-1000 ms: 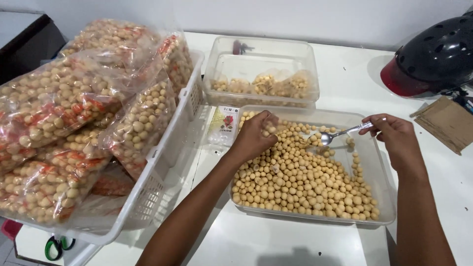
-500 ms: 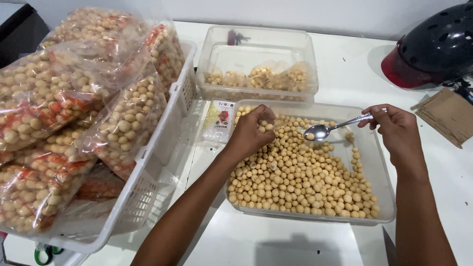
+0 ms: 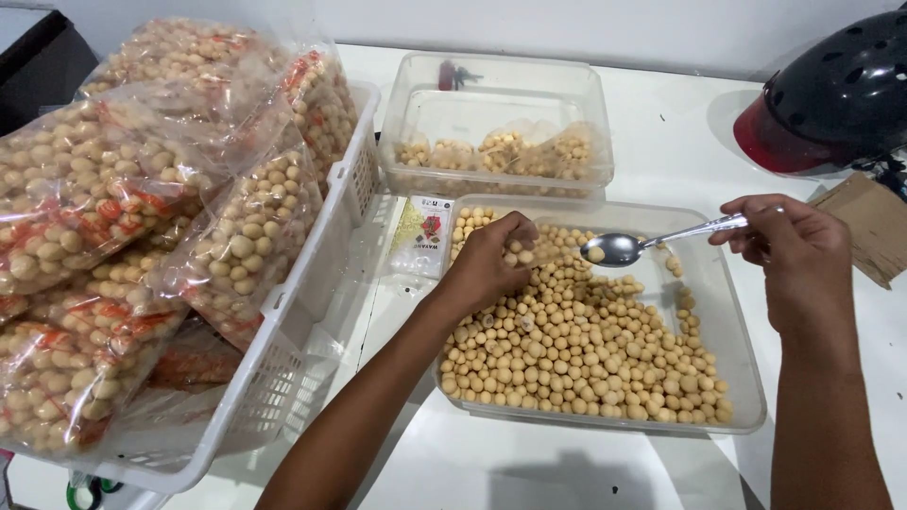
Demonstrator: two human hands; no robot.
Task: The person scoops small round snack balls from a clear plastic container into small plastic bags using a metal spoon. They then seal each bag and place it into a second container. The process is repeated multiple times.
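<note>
A clear plastic tray (image 3: 737, 378) in front of me holds several round tan snack balls (image 3: 576, 349). My left hand (image 3: 487, 263) rests at the tray's far left corner. Its fingers are closed on what looks like a small clear plastic bag (image 3: 540, 244) with a few balls in it. My right hand (image 3: 789, 250) grips the handle of a metal spoon (image 3: 624, 247). The spoon hangs level above the balls, its bowl pointing at my left hand. The bowl looks empty.
A second clear tray (image 3: 491, 104) behind holds several small filled bags. A white basket (image 3: 312, 283) on the left is piled with sealed bags of the same balls (image 3: 142, 217). A small printed label packet (image 3: 423, 236) lies between them. A black and red helmet (image 3: 831, 94) and cardboard (image 3: 869, 227) sit at right.
The spoon has come up out of the balls and now hangs level near my left hand. My left hand has stayed at the tray's far left corner.
</note>
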